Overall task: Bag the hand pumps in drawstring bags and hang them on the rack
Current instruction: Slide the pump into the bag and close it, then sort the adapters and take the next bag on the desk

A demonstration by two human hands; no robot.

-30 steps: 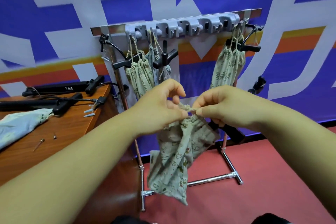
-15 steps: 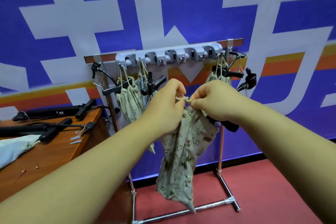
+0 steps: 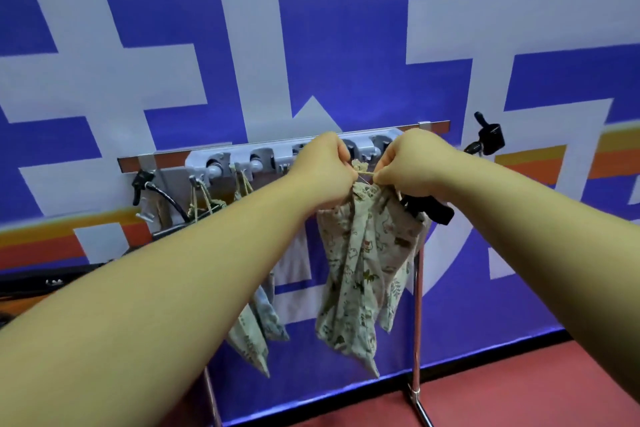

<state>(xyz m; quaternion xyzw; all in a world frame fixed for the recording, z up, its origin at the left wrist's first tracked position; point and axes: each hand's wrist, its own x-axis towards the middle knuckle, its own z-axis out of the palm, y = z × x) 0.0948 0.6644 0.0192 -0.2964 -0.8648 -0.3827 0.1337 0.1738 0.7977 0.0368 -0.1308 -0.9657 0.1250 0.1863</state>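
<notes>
Both arms stretch forward, the left hand [image 3: 323,168] and right hand [image 3: 414,166] pinching the drawstring [image 3: 363,173] of a patterned bag [image 3: 363,263], fingers closed on the cord, right at the rack [image 3: 242,158]. A black pump handle [image 3: 431,210] pokes out beside the bag; the rest is hidden inside. Forearms cover other hung bags [image 3: 258,329].

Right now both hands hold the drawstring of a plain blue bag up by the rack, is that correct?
Not quite: the bag is beige with a printed pattern, not plain blue. The head view shows the left hand and right hand pinching its drawstring by the rack.
</notes>
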